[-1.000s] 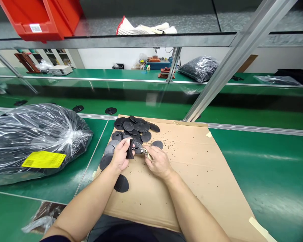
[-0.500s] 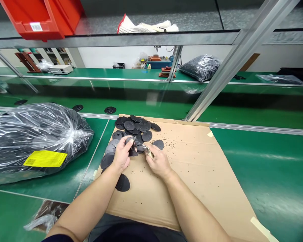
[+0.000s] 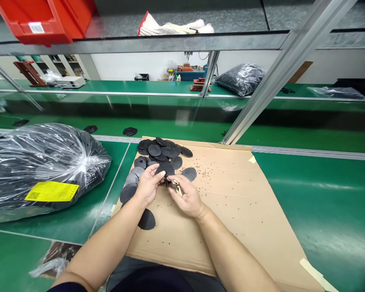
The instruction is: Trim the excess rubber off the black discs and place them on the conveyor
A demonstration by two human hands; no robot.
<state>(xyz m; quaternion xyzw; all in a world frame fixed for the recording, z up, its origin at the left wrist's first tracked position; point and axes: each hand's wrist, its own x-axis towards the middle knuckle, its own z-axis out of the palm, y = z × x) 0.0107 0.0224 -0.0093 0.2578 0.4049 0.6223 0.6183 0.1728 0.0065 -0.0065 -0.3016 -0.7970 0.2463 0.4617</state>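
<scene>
Between thumb and fingers, my left hand grips a black rubber-like disc above the cardboard sheet. My right hand is closed around a pair of small nippers with pale handles and a metal head. Its fingertips are at the near edge of the same disc, close to my left thumb. Behind my hands lies a heap of black oval discs. A single disc rests just beyond my right hand, and another disc is beside my left forearm.
Small dark bits are scattered over the cardboard. At the left sits a tied clear plastic bag with a yellow label. An aluminium post rises at the right, and a red bin is on the shelf overhead.
The held disc has turned from steeply tilted to flatter, its face now pointing away. The nippers have drawn back from it, and my right fingertips have come up to its edge.
</scene>
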